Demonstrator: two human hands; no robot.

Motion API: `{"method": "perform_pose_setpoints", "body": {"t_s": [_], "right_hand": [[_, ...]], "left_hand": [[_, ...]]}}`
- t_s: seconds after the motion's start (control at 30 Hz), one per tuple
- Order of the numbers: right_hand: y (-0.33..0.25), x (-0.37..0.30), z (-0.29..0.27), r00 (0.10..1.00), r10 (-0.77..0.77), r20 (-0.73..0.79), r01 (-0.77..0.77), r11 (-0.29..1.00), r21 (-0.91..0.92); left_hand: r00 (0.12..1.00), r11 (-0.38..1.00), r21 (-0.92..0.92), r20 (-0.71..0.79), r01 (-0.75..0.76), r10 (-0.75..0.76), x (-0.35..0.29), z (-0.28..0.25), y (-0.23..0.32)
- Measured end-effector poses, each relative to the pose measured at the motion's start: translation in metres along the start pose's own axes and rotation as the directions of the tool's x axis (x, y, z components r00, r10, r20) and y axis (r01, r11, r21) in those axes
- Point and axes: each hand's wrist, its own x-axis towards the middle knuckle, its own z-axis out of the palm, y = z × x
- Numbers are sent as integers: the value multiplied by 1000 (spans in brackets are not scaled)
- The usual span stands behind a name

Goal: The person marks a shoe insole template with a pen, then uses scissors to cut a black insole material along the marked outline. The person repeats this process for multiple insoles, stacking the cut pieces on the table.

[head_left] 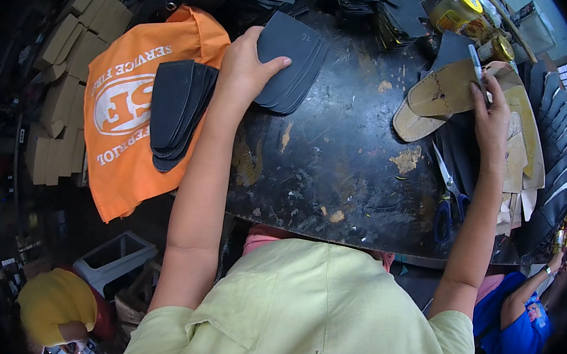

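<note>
Left hand (pixel 243 69) grip clamped on dark insole stack (pixel 290 64); right hand (pixel 492 114) pinches tan insole (pixel 444 90).

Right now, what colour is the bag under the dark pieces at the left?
Orange with white print; the bag shows best in the head view.
</note>
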Motion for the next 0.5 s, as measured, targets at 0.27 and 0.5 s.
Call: {"method": "perform_pose_setpoints", "body": {"t_s": [0.27, 0.5], "right_hand": [[-45, -27, -31, 977, 191, 94, -206, 742, 638], [-81, -73, -49, 709, 92, 699, -297, 938, 177]], "left_hand": [[964, 996, 41, -254, -75, 83, -4, -1, 1], [997, 755, -652, -31, -73, 70, -42, -10, 29]]}}
